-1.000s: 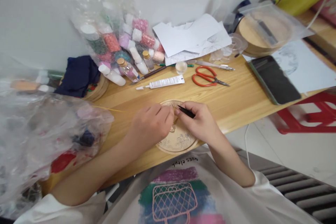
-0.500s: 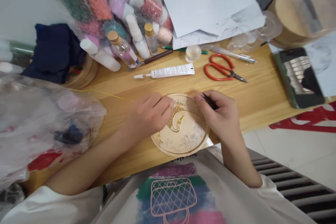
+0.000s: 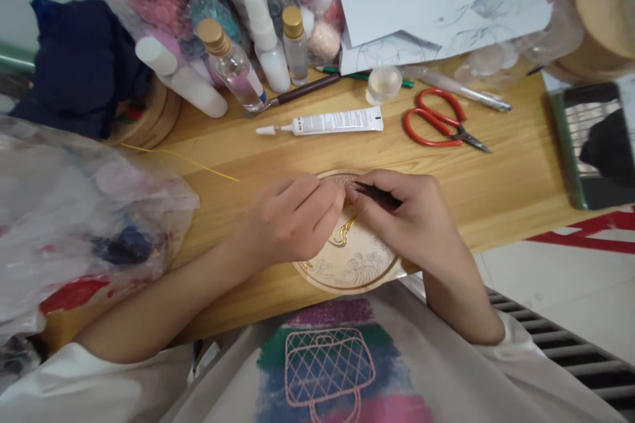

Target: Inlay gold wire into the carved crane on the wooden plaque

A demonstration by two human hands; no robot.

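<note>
A round cream disc (image 3: 354,264) with drawn waves and a gold outlined bird lies at the table's front edge. Over its left part is my left hand (image 3: 297,221), fingers curled and pinched together; whatever lies between the fingertips is too small to make out. My right hand (image 3: 414,215) grips dark tweezers (image 3: 380,195) over the disc's upper right, their tip close to my left fingertips. A yellow thread (image 3: 198,164) runs across the wood left of my left hand. Both hands partly cover the bird.
Behind the disc lie a white tube (image 3: 337,121), red-handled scissors (image 3: 439,120), a pen (image 3: 466,92) and a small clear cup (image 3: 384,83). Bottles (image 3: 233,73) and papers (image 3: 436,0) are further back. A phone (image 3: 598,145) lies right, a plastic bag (image 3: 99,211) left.
My right hand has moved left with the tweezers, and its tip now meets the area of my left fingertips. The hands cover more of the bird. The camera view has shifted slightly.
</note>
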